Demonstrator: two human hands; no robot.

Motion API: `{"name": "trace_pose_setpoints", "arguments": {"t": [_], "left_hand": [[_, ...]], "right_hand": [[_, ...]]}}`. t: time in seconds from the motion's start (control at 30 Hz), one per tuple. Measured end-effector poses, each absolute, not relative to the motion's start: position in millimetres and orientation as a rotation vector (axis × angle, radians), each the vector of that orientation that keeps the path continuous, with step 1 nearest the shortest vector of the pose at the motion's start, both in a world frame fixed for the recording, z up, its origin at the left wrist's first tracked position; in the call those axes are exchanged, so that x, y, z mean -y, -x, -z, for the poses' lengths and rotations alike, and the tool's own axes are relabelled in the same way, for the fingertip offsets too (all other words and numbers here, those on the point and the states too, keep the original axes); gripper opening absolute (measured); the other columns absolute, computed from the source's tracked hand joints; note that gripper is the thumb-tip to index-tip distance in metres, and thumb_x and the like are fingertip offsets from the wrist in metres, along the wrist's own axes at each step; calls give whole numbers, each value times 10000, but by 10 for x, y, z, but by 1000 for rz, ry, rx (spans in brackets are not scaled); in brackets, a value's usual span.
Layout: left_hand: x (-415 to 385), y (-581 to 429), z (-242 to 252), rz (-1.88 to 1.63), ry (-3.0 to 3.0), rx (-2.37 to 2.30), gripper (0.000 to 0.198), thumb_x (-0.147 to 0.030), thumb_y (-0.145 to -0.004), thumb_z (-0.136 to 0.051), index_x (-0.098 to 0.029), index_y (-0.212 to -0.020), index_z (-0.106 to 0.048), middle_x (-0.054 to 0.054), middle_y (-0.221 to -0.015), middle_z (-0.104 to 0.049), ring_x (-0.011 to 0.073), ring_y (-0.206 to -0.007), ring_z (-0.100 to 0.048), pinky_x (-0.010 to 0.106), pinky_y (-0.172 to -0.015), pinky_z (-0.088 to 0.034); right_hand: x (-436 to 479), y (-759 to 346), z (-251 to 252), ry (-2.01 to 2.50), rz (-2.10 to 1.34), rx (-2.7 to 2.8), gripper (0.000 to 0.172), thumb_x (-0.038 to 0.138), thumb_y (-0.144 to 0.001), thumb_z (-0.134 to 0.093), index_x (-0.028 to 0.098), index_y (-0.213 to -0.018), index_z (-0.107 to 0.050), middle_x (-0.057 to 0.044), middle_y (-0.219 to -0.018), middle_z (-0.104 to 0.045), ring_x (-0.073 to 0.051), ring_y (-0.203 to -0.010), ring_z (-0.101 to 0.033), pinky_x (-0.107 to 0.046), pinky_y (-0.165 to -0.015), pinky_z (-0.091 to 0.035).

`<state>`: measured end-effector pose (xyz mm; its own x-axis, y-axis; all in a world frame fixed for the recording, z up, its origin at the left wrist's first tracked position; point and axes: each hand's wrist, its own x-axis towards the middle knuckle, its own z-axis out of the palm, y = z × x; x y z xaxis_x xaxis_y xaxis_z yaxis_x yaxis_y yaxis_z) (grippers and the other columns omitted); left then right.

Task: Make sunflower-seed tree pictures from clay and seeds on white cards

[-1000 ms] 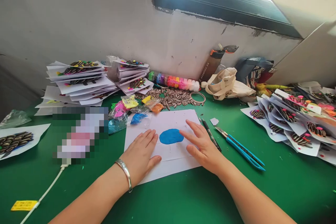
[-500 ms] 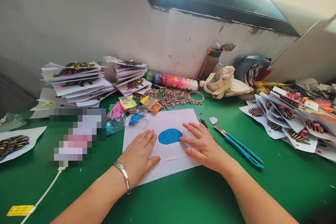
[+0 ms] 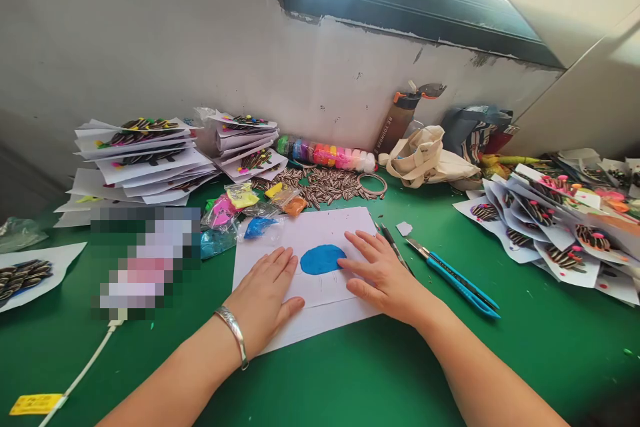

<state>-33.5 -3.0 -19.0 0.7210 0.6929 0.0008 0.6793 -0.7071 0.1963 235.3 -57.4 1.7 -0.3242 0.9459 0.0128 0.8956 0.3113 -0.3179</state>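
A flat blue oval of clay (image 3: 321, 259) lies on a sheet of white paper (image 3: 350, 221), with faint pencil lines just below it. My left hand (image 3: 270, 293) rests flat on the paper's left side, its fingers stretched out beside the oval; a silver bangle circles that wrist. From the other side, my right hand (image 3: 383, 273) has its fingers spread, one fingertip at the oval's right edge. Neither hand grasps anything. Another white sheet shows beneath the front of the paper.
A blue craft knife (image 3: 457, 280) and a pencil (image 3: 393, 243) lie to the right. Small bags of coloured clay (image 3: 260, 227) and loose sunflower seeds (image 3: 325, 185) sit behind the paper. Stacks of seed-decorated sheets (image 3: 145, 170) stand left and right; a bottle (image 3: 399, 121) leans by the wall.
My right hand has shifted slightly to the left along the oval's right edge. My left hand stays in place; the whole view has moved a little.
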Motion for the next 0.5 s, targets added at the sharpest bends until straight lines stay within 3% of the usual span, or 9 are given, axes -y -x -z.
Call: {"name": "trace_pose_setpoints", "arguments": {"t": [0.07, 0.2, 0.33, 0.5], "left_hand": [[29, 336, 186, -91, -2745, -1109, 603, -455, -892, -472, -117, -1388, -415, 148, -1487, -331, 304, -1366, -316, 465, -1111, -312], [29, 335, 183, -116, -2756, -1099, 594, -459, -891, -469, -137, -1388, -417, 141, -1487, -336, 297, -1366, -319, 458, -1109, -313], [30, 334, 194, -103, -2750, -1109, 606, -460, -886, -470, -120, -1385, -419, 148, -1481, -348, 305, -1363, -323, 464, -1107, -315], [30, 339, 234, -156, -2747, -1101, 597, -471, -894, -447, -133, -1385, -418, 143, -1482, -355, 302, -1362, -328, 463, -1109, -306]], "right_hand": [[568, -2341, -3, 1711, -347, 2339, 443, 521, -928, -408, 372, -1337, -493, -23, -1557, -192, -316, -1409, -189, -594, -1104, -190], [553, -2328, 46, 1760, -298, 2339, 449, 530, -933, -383, 368, -1336, -496, -41, -1542, -241, -326, -1407, -194, -618, -1091, -185], [526, -2297, 100, 1793, -260, 2316, 484, 521, -942, -356, 330, -1377, -450, -71, -1553, -197, -322, -1405, -203, -608, -1090, -199], [494, -2273, 162, 1820, -209, 2304, 453, 511, -945, -354, 338, -1335, -505, -63, -1511, -316, -341, -1383, -253, -638, -1065, -222]]}}
